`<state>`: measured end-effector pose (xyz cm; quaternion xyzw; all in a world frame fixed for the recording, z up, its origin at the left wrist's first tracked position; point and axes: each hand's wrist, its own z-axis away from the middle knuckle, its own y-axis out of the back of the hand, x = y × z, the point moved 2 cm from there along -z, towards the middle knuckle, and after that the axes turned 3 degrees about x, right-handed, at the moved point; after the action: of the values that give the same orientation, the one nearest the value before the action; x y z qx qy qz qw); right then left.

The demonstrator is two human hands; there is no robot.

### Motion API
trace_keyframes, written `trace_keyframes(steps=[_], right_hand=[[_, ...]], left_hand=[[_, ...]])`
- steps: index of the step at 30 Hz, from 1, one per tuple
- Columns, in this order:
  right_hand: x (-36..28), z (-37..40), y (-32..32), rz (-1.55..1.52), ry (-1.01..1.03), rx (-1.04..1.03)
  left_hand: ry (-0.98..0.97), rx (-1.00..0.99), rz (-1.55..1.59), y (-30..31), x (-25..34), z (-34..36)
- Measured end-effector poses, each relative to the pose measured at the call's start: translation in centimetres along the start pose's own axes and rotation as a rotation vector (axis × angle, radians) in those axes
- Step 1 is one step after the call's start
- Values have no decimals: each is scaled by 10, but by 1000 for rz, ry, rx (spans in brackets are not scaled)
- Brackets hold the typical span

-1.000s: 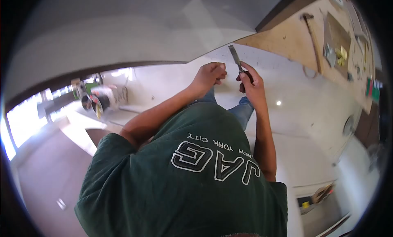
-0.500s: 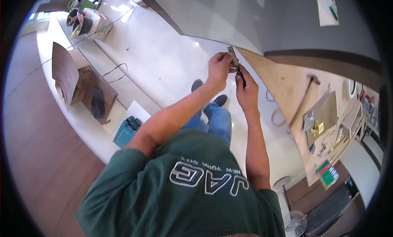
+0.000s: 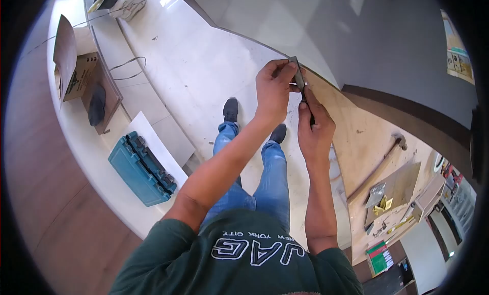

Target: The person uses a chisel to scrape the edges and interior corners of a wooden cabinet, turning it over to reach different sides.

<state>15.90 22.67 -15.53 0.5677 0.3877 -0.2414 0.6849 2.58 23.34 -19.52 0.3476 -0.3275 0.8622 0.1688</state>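
Out in front of my body, both hands are on a chisel (image 3: 299, 76) with a flat metal blade and a dark handle. My left hand (image 3: 274, 90) pinches the blade near its square upper end between thumb and fingers. Lower down, my right hand (image 3: 317, 129) is closed around the handle, with a finger stretched along the tool. My fingers partly hide the blade and most of the handle. The chisel points up and slightly left, close to the edge of a large grey panel (image 3: 285, 25).
A wooden worktop (image 3: 367, 124) on the right bears a hammer (image 3: 379, 165) and small yellow pieces (image 3: 382, 206). To the left, a teal tool case (image 3: 138, 171) lies on a pale ledge, near a cardboard box (image 3: 81, 77). Thin cable (image 3: 133, 60) loops over the floor.
The view has shifted, bringing the whole teal case and both legs into sight. My feet appear farther apart. Both hands keep hold of the chisel, its handle now lower in my right hand's grip.
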Motion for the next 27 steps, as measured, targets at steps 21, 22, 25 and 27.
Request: trace_keyframes(steps=[21,22,25,27], right_hand=[[1,-29,-10,110,310,-66],[2,-30,-11,75,294,-77],[5,-34,-13,6,274,-94],[5,-34,-13,-27,269,-101]], left_hand=[[-33,113,147,6,13,-9],[-45,114,143,6,13,-10],[-69,116,132,7,15,-11],[-81,119,123,7,16,-11]])
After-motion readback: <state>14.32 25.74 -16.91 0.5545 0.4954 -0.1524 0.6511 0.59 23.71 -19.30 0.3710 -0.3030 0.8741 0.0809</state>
